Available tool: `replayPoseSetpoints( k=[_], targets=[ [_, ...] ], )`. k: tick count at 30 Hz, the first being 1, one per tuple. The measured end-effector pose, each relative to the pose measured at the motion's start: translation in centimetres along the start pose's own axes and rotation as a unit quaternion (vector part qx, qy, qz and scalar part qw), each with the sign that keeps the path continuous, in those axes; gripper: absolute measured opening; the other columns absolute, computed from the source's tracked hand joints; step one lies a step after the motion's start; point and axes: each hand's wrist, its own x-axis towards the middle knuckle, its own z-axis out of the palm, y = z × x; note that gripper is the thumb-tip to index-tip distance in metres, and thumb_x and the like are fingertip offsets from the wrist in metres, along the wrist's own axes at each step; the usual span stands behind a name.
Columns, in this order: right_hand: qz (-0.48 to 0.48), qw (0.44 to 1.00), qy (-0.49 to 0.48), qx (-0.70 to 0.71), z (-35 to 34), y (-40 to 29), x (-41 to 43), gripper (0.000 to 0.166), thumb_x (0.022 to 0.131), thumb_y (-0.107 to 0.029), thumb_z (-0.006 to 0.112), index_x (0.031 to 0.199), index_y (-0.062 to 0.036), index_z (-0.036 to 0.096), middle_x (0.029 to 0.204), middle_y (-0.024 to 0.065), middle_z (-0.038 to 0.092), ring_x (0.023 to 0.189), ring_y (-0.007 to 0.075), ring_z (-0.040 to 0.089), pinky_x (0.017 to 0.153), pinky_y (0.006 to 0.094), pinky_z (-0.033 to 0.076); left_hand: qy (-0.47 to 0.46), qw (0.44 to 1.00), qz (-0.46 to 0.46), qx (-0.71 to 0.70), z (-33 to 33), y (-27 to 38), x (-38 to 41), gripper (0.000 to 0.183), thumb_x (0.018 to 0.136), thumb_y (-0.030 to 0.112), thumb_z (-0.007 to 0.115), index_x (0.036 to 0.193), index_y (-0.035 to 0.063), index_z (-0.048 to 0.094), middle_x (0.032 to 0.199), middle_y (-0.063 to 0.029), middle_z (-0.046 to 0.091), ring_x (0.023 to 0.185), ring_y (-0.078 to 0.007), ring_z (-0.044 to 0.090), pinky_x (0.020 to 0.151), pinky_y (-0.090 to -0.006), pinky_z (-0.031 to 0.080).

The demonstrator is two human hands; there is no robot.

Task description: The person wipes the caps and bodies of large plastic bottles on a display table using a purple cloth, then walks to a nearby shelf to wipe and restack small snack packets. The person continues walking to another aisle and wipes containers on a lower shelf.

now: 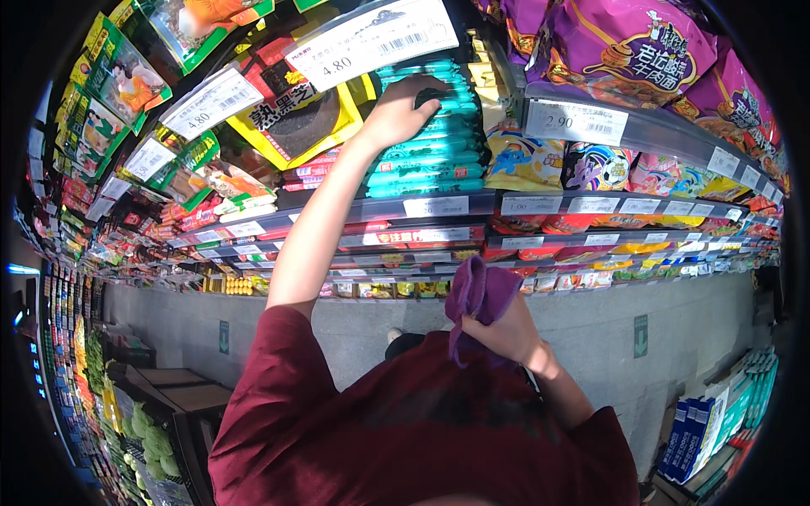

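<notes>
My left hand [405, 112] reaches up to the shelf and lies over a stack of teal, stick-shaped packets [430, 155]. Its thumb stands apart from the fingers, with a dark gap between them; the fingertips are partly hard to make out. A black-and-yellow bag of black sesame [297, 120] is just left of that hand. Lower down, in front of my chest, my right hand [509, 329] grips a bunched purple cloth [484, 294]. Folds of the cloth stick up above the fist and hang below it.
Price tags [373, 41] line the shelf edges [380, 209]. Purple instant noodle bags [626, 50] fill the upper right shelf, above colourful snack bags [525, 155]. Grey floor [354, 329] lies below. Behind me are a vegetable stand [152, 443] at left and stacked boxes [686, 436] at right.
</notes>
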Motion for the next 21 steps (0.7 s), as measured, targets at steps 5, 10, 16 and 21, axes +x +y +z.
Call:
replayPoseSetpoints(
  k=[5, 10, 16, 21],
  targets=[
    [0.02, 1.0, -0.014, -0.008, -0.3, 0.1, 0.2, 0.043, 0.074, -0.011, 0.073, 0.113, -0.0014, 0.058, 0.106, 0.0135, 0.063, 0.097, 0.0276, 0.062, 0.088, 0.0375, 0.048, -0.126, 0.99, 0.006, 0.068, -4.8, 5.2, -5.8, 0.034, 0.088, 0.02, 0.068, 0.115, 0.0013, 0.064, 0.112, -0.0164, 0.064, 0.108, -0.0312, 0.061, 0.096, -0.0382, 0.048],
    [0.044, 0.993, -0.002, 0.109, 0.2, 1.1, 0.9, 0.042, 0.08, -0.01, 0.073, 0.117, -0.0002, 0.056, 0.107, 0.009, 0.063, 0.1, 0.0184, 0.06, 0.09, 0.0347, 0.047, -0.09, 0.985, -0.017, 0.145, -4.4, 3.7, -8.4, 0.031, 0.09, 0.02, 0.066, 0.113, 0.0004, 0.061, 0.108, -0.0178, 0.059, 0.103, -0.0361, 0.058, 0.089, -0.0427, 0.047],
    [0.079, 0.96, 0.028, 0.269, 0.5, 1.2, 1.7, 0.038, 0.088, -0.014, 0.071, 0.119, -0.0013, 0.055, 0.112, 0.0062, 0.063, 0.104, 0.0156, 0.059, 0.092, 0.0335, 0.047, -0.021, 0.983, -0.006, 0.182, -4.1, 4.1, -9.2, 0.028, 0.092, 0.019, 0.063, 0.111, -0.0013, 0.058, 0.103, -0.0189, 0.06, 0.097, -0.0384, 0.059, 0.083, -0.0441, 0.047],
    [0.087, 0.873, 0.115, 0.466, 1.4, 1.2, 2.4, 0.041, 0.092, -0.012, 0.069, 0.128, -0.0034, 0.052, 0.119, 0.0047, 0.061, 0.109, 0.0145, 0.058, 0.096, 0.0324, 0.046, 0.064, 0.994, -0.076, 0.04, -2.8, 9.5, -12.6, 0.022, 0.094, 0.01, 0.058, 0.113, -0.0007, 0.058, 0.088, -0.0202, 0.063, 0.078, -0.0369, 0.065, 0.071, -0.0427, 0.05]
  ],
)
